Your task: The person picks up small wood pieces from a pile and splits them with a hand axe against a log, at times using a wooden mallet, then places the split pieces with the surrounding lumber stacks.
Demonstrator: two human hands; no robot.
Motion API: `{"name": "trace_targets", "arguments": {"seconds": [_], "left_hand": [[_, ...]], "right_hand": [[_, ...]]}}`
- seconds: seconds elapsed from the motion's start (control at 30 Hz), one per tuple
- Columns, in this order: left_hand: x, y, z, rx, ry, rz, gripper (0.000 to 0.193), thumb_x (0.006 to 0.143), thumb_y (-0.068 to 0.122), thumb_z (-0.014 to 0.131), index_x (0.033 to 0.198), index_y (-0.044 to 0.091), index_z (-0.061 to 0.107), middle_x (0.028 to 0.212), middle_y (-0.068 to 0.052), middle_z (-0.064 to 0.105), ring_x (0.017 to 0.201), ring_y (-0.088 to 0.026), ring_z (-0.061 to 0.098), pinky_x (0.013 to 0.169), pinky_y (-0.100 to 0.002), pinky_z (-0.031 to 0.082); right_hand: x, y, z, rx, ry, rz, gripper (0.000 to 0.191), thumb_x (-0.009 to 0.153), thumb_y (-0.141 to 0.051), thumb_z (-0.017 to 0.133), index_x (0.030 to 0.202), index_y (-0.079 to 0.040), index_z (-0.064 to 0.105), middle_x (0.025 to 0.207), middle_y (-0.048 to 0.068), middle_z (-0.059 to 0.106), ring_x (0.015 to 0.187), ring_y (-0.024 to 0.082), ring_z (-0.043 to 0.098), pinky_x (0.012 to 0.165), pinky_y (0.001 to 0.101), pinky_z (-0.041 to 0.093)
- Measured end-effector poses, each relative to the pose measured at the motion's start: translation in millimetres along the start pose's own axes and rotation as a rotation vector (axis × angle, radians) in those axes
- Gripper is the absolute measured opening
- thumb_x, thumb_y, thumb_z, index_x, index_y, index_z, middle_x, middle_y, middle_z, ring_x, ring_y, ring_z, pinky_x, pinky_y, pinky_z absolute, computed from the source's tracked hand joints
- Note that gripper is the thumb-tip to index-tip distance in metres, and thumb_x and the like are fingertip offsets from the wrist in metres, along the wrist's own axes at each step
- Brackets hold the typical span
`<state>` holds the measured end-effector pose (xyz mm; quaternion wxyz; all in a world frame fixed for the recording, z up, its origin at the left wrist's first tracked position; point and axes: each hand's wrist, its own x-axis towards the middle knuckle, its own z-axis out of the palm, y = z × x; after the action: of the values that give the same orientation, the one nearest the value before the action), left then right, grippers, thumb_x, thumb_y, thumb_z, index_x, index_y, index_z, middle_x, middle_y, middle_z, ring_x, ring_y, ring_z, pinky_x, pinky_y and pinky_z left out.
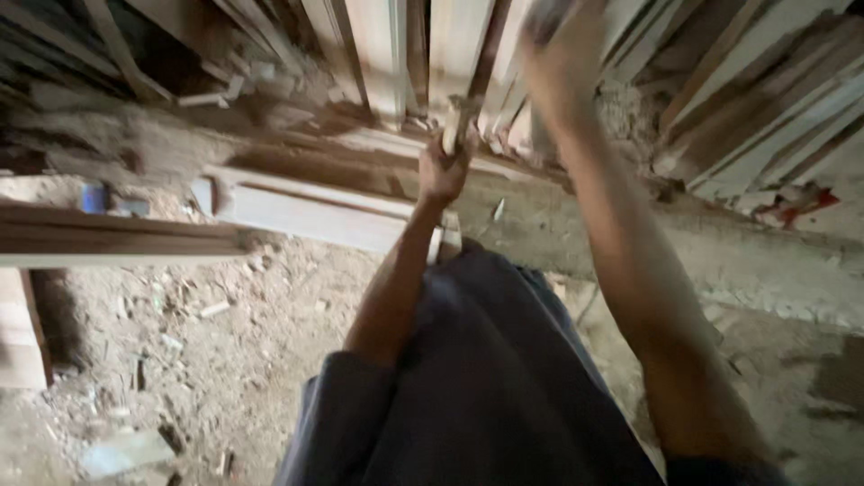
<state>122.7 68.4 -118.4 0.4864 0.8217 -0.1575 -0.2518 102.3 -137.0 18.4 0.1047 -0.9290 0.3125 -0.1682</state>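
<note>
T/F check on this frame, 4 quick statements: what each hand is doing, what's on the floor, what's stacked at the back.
1. The left hand grips a pale wooden handle-like stick. True.
2. The right hand rests flat on the floor. False: it is raised high, near the leaning pale wooden planks, and blurred.
3. The dirt floor is littered with sawdust and wood chips. True.
4. The planks at the back lie flat in a neat pile. False: they stand on end, leaning.
</note>
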Motion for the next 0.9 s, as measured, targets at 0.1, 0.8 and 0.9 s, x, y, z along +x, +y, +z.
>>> {"name": "trace_targets", "arguments": {"seconds": [0.1, 0.8, 0.9], "left_hand": [[-2.0, 4.7, -7.9, -0.355, -0.091, 0.121, 0.023, 0.094, 0.025, 0.074, 0.106, 0.005, 0.072, 0.084, -0.017, 0.07, 0.075, -0.013, 0.065, 0.069, -0.038, 0.055], [44.7, -20.5, -95.6, 0.014, -0.599, -0.163, 0.047, 0.097, 0.037, 0.088, 0.121, 0.002, 0.068, 0.101, 0.005, 0.065, 0.093, -0.01, 0.062, 0.088, -0.037, 0.05], [34.4, -17.9, -122.2, 0.427, -0.575, -0.051, 0.043, 0.095, 0.041, 0.084, 0.089, 0.001, 0.071, 0.07, -0.008, 0.064, 0.065, -0.016, 0.06, 0.064, -0.044, 0.053]], "right_hand": [[-33.7, -8.6, 7.6, -0.181, -0.679, -0.099, 0.05, 0.082, -0.032, 0.081, 0.122, -0.006, 0.063, 0.084, 0.022, 0.068, 0.068, 0.038, 0.069, 0.054, 0.0544, 0.058], [-185.3, 87.1, 7.0, 0.321, -0.676, 0.478, 0.047, 0.079, -0.021, 0.072, 0.121, 0.0, 0.064, 0.095, 0.025, 0.068, 0.083, 0.043, 0.067, 0.069, 0.0562, 0.052], [-242.8, 105.4, -2.1, 0.258, -0.59, 0.392, 0.048, 0.075, -0.022, 0.08, 0.114, 0.002, 0.067, 0.093, 0.027, 0.071, 0.086, 0.043, 0.067, 0.07, 0.0543, 0.054]]}}
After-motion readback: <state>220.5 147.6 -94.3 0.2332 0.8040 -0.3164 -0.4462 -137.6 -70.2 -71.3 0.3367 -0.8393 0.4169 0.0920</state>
